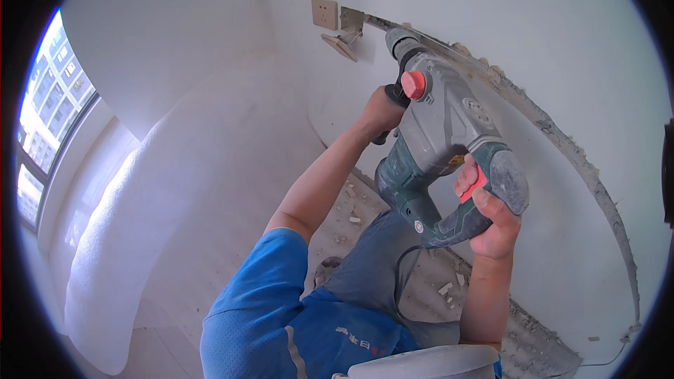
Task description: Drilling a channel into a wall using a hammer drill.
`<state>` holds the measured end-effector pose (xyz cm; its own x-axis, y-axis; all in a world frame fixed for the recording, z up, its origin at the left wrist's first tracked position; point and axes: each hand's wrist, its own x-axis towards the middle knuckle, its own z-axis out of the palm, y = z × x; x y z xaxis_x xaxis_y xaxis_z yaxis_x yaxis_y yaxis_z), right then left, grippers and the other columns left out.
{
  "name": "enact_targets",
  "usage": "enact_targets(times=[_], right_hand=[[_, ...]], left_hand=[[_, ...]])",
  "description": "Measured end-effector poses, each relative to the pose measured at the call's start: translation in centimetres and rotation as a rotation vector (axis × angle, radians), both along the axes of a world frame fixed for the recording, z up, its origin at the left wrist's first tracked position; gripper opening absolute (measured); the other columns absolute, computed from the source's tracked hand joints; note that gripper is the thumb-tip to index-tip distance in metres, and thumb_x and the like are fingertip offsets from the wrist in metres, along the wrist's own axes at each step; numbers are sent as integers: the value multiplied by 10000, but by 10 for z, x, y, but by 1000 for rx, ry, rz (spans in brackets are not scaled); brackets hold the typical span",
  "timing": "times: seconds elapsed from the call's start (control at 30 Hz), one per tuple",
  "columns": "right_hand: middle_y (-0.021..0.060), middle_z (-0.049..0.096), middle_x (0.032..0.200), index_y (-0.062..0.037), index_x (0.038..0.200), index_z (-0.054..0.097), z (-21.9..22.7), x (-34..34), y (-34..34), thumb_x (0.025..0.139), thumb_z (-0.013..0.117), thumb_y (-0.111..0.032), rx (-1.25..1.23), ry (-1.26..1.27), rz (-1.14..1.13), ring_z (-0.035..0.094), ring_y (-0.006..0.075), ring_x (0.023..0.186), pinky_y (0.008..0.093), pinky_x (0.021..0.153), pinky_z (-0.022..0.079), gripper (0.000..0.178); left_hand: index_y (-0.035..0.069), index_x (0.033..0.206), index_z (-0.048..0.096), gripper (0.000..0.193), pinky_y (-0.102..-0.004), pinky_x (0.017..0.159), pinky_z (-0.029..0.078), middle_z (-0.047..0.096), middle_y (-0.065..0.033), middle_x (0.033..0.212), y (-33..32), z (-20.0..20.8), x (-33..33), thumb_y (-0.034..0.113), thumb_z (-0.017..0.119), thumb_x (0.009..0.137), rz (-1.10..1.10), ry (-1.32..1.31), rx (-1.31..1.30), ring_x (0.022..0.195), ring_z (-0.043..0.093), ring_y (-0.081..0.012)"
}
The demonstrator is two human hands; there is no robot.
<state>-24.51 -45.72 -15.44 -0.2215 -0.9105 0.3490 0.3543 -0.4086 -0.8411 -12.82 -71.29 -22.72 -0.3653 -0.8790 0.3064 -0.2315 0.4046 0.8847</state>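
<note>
Both hands carry a large grey and dark green rotary hammer with a red knob, its front end up against the white wall. My left hand is closed around the black side handle near the front. At the rear, my right hand grips the main handle, with fingers on the red trigger. A rough groove is cut along the wall, curving from a socket opening down to the right. The bit's tip is hidden by the tool's front. Beside the opening a loose socket plate hangs by wires.
A fixed wall socket sits left of the opening. Broken chips and rubble lie on the dusty floor along the wall. From the rear handle a black cord runs down past my leg. A window is at the far left.
</note>
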Motion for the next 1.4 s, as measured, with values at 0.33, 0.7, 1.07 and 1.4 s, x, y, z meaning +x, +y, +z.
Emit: enact_targets(times=[0.33, 0.7, 1.07, 1.4], right_hand=[[82, 558, 890, 14, 1001, 551, -16, -6, -8, 692, 602, -63, -34, -51, 37, 519, 171, 793, 299, 732, 420, 323], [71, 596, 893, 3, 995, 604, -40, 6, 36, 762, 579, -37, -59, 243, -189, 557, 169, 823, 294, 742, 443, 237], [104, 604, 995, 29, 1034, 598, -73, 30, 98, 755, 694, -18, -8, 778, -393, 573, 207, 930, 315, 812, 448, 299], [121, 631, 929, 36, 1063, 606, -59, 34, 37, 752, 708, -45, 69, 342, -278, 602, 230, 862, 359, 799, 471, 338]], left_hand=[[26, 812, 666, 358, -378, 667, 520, 682, -146, 724, -5, -2, -2, 373, 720, 742, 46, -50, -169, 726, 689, -304], [5, 867, 665, 294, -369, 719, 518, 696, -182, 815, 26, -17, -6, 272, 709, 750, -9, 76, -92, 822, 698, -311], [2, 885, 647, 318, -363, 768, 510, 695, -156, 844, 51, -38, -10, 195, 753, 657, -272, 239, -151, 822, 685, -248], [16, 876, 654, 295, -383, 753, 512, 688, -167, 825, 4, -31, 3, 251, 709, 706, -171, 111, -167, 819, 684, -296]])
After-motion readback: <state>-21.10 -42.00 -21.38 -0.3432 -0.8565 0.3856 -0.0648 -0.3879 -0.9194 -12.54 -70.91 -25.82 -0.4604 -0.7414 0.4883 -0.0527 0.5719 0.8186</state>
